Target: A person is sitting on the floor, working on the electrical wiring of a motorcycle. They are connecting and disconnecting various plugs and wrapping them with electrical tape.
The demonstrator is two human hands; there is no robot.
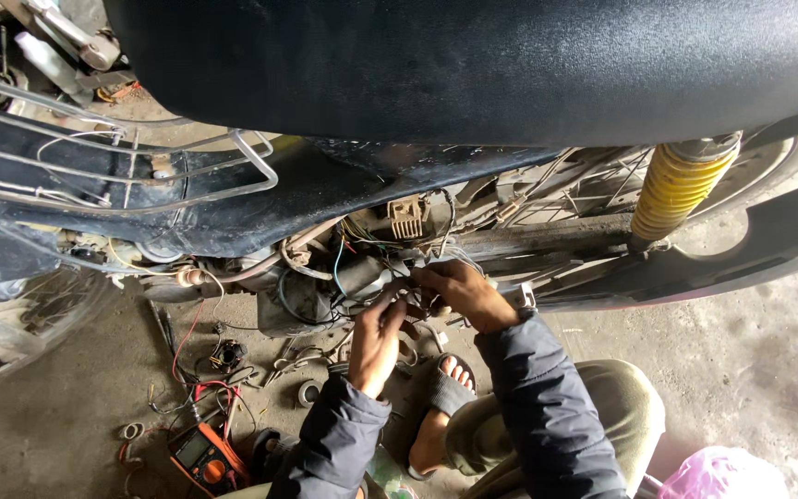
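Motorcycle (473, 65) side-on, yellow shock (676, 189) at rear. Mid-step on wiring bundle (390, 268) under seat: right hand (464, 291) fingers pinched on wires, left hand (376, 342) fingers curled at connector (grip unclear). Next probably needs steady separation. Multimeter (203, 455) on floor.

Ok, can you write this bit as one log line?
left hand: on wiring | right hand: on wiring | under motorcycle seat | multimeter: on floor

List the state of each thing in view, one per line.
Left hand: raised, fingers on the tangled wire bundle under the black seat.
Right hand: closed on the same wires.
Yellow coil shock spring: mounted, tilted.
Orange multimeter: lying on concrete floor, leads attached.
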